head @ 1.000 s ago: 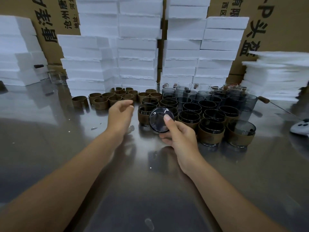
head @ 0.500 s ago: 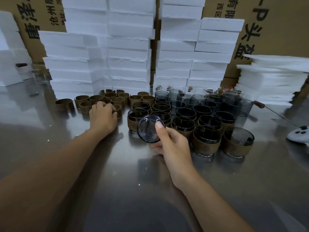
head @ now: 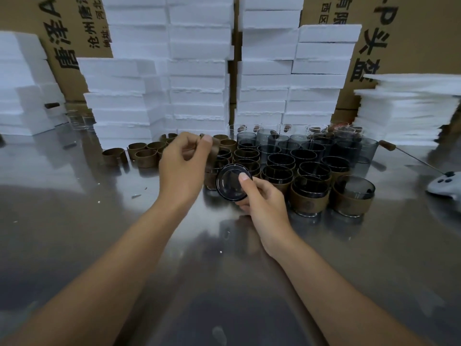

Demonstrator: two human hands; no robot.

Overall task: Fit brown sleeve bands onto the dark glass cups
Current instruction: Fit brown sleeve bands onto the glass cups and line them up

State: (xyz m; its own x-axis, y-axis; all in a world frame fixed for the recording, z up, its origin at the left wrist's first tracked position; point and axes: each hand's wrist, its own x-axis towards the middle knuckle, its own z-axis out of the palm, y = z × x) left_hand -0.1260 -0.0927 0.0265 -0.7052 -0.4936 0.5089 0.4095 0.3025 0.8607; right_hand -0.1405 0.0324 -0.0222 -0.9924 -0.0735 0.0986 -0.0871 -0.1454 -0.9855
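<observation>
My right hand point(head: 262, 206) grips a dark glass cup point(head: 230, 183) tipped on its side, its round base facing me, just above the steel table. My left hand point(head: 182, 168) pinches a brown sleeve band point(head: 213, 152) between thumb and fingers, held just up and left of the cup and apart from it. Loose brown bands point(head: 146, 153) lie in a cluster to the left. Several cups wearing bands point(head: 309, 196) stand to the right, with bare dark cups point(head: 269, 143) behind them.
Stacks of white foam blocks point(head: 199, 78) and cardboard boxes point(head: 409, 33) wall off the back of the steel table point(head: 74, 233). A white controller point(head: 444, 187) lies at the right edge, and a thin rod with a brown handle point(head: 389, 145) rests near the cups.
My left hand has lifted off the pile of loose bands with one band pinched in it and moved right toward the cup. My right hand still holds the cup in place.
</observation>
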